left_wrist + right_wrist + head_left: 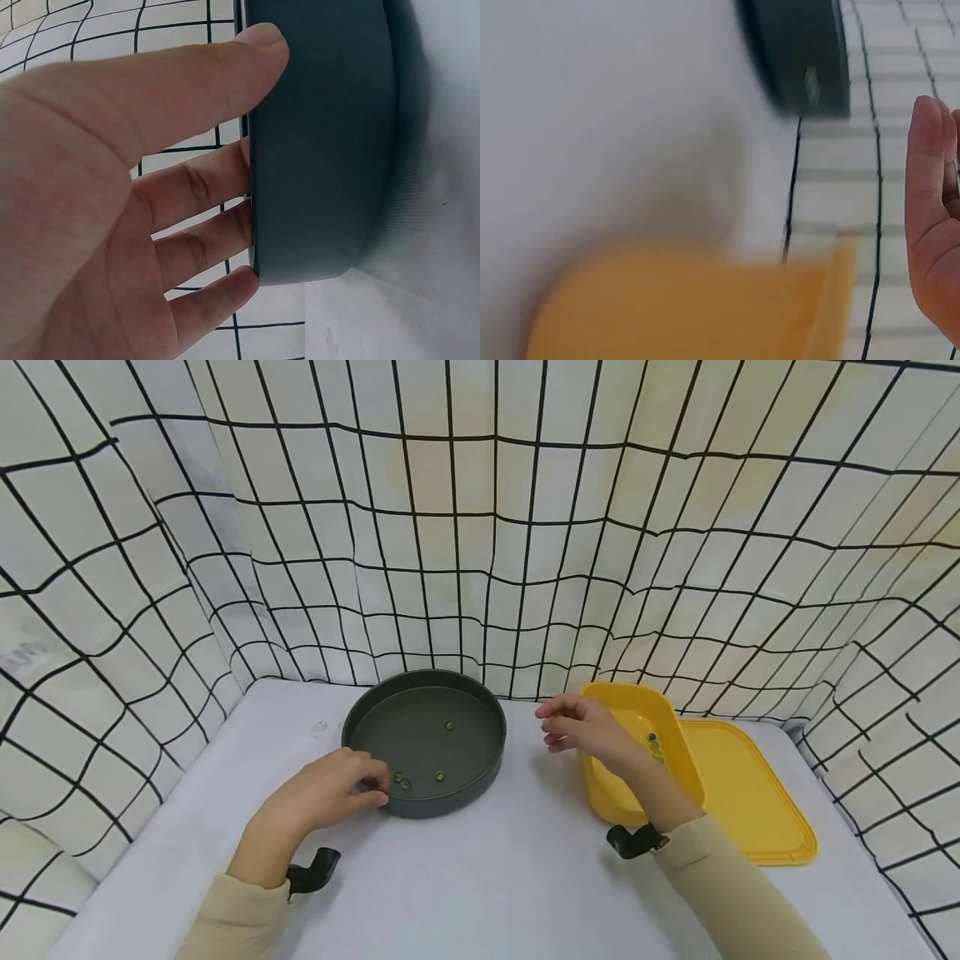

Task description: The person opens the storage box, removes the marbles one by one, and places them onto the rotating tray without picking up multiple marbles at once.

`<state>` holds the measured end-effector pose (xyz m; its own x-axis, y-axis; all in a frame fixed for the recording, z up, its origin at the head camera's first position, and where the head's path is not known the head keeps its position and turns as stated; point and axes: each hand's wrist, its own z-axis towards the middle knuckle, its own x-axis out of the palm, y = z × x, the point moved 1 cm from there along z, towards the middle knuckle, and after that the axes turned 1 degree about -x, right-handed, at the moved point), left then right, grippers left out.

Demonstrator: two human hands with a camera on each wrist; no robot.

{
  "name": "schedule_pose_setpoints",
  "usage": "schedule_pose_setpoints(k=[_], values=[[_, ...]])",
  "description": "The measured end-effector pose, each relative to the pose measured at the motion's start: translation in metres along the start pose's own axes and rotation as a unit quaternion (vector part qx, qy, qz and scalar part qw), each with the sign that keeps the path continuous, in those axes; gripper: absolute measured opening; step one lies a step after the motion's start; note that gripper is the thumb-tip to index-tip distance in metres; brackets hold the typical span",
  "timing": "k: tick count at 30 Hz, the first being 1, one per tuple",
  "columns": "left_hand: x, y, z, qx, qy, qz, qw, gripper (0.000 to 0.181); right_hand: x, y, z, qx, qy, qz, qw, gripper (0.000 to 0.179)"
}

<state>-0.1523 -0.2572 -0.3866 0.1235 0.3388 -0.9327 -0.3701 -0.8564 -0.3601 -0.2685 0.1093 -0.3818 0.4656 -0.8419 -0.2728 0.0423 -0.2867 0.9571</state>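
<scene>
Left hand (333, 787) pinching the pan (420, 739) rim, right hand (588, 729) loosely spread, we should hold it level lest marbles (440, 776) roll.

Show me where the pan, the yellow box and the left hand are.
Pan (422, 739): head view, on its bare floor.
Yellow box (632, 714): head view, on its bare inside.
Left hand (327, 791): head view, on its back.
</scene>
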Motion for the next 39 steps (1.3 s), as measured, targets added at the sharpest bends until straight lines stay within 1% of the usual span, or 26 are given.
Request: schedule_pose_setpoints(k=[5, 8, 11, 16, 21, 24, 26, 28, 32, 33, 35, 37, 38, 39], values=[[-0.002, 0.000, 0.000, -0.001, 0.005, -0.001, 1.0000, 0.016, -0.035, -0.014, -0.009, 0.017, -0.026, -0.041, 0.9987, 0.027], [-0.003, 0.000, 0.000, -0.003, 0.004, 0.000, 1.0000, 0.016, -0.050, -0.019, -0.013, 0.024, -0.034, -0.074, 0.9964, 0.032], [-0.002, 0.000, 0.000, -0.003, 0.004, 0.004, 1.0000, 0.015, -0.064, -0.024, -0.016, 0.034, -0.044, -0.093, 0.9942, 0.034], [-0.001, 0.001, 0.001, -0.002, 0.006, 0.006, 1.0000, 0.014, -0.082, -0.033, -0.017, 0.038, -0.054, -0.111, 0.9916, 0.035], [-0.001, 0.000, 0.001, -0.005, 0.006, 0.004, 1.0000, 0.014, -0.095, -0.040, -0.016, 0.054, -0.064, -0.124, 0.9888, 0.039], [-0.001, -0.001, 0.001, -0.006, 0.007, 0.003, 1.0000, 0.014, -0.100, -0.042, -0.017, 0.064, -0.072, -0.149, 0.9841, 0.038], [-0.002, -0.001, 0.001, -0.006, 0.007, 0.003, 1.0000, 0.015, -0.103, -0.042, -0.018, 0.072, -0.074, -0.180, 0.9783, 0.037], [-0.001, -0.002, 0.001, -0.005, 0.007, 0.004, 1.0000, 0.015, -0.105, -0.043, -0.020, 0.081, -0.064, -0.206, 0.9730, 0.038], [-0.002, -0.002, 0.001, -0.005, 0.008, 0.007, 0.9999, 0.016, -0.108, -0.048, -0.023, 0.099, -0.006, -0.266, 0.9588, 0.047], [-0.002, -0.002, 0.001, -0.006, 0.009, 0.008, 0.9999, 0.016, -0.108, -0.050, -0.023, 0.104, 0.008, -0.283, 0.9535, 0.049], [-0.002, -0.002, 0.001, -0.007, 0.009, 0.009, 0.9999, 0.016, -0.106, -0.052, -0.023, 0.113, 0.033, -0.325, 0.9385, 0.052], [-0.002, -0.003, 0.000, -0.007, 0.008, 0.010, 0.9999, 0.016, -0.103, -0.053, -0.023, 0.123, 0.046, -0.363, 0.9225, 0.053], [-0.002, -0.002, 0.000, -0.006, 0.008, 0.010, 0.9999, 0.016, -0.100, -0.052, -0.023, 0.129, 0.050, -0.386, 0.9122, 0.052], [-0.002, -0.002, 0.000, -0.005, 0.007, 0.011, 0.9999, 0.016, -0.098, -0.052, -0.023, 0.132, 0.056, -0.413, 0.8993, 0.051]])
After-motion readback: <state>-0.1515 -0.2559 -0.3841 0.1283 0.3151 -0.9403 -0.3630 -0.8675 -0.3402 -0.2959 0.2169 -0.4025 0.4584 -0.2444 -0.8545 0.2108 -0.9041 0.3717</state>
